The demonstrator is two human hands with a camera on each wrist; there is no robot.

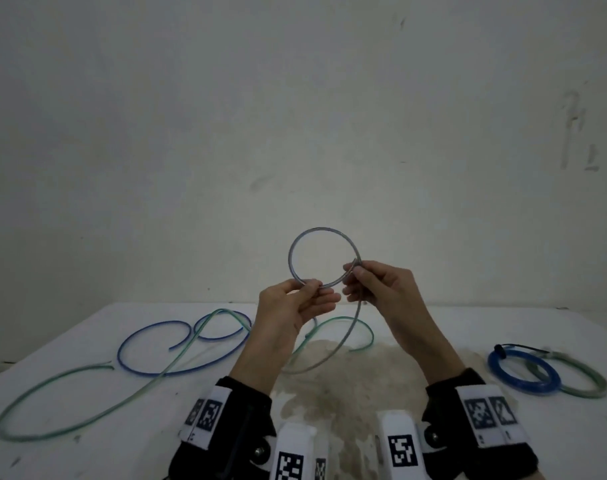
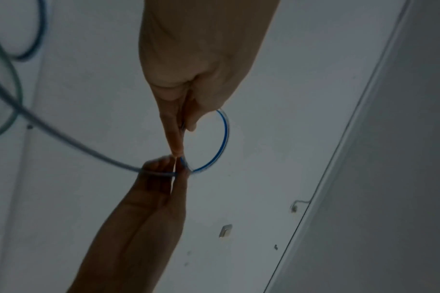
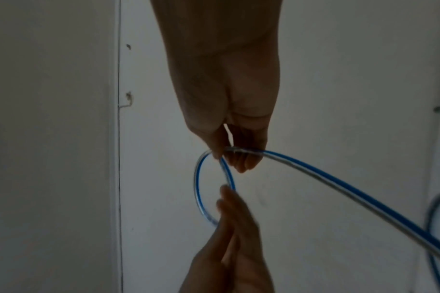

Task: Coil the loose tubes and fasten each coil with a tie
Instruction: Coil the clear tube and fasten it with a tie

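My right hand (image 1: 375,289) pinched the tube (image 1: 321,256) where its free end met the first loop, thumb and fingers curled tight on the crossing. My left hand (image 1: 295,303) pinched the bottom of that same loop, just left of centre in the head view. The loop stood upright in the air between them, above the tabletop (image 1: 87,393), and the rest of the tube trailed down from my right hand toward the middle of the frame. To do this turn well, I judged I should keep the crossing clamped, feed slack up with the right hand and lay each new turn flush on the first, matching its size. Loose tubes (image 1: 177,351) lay at lower left; two finished coils (image 1: 544,375) sat at the right edge.
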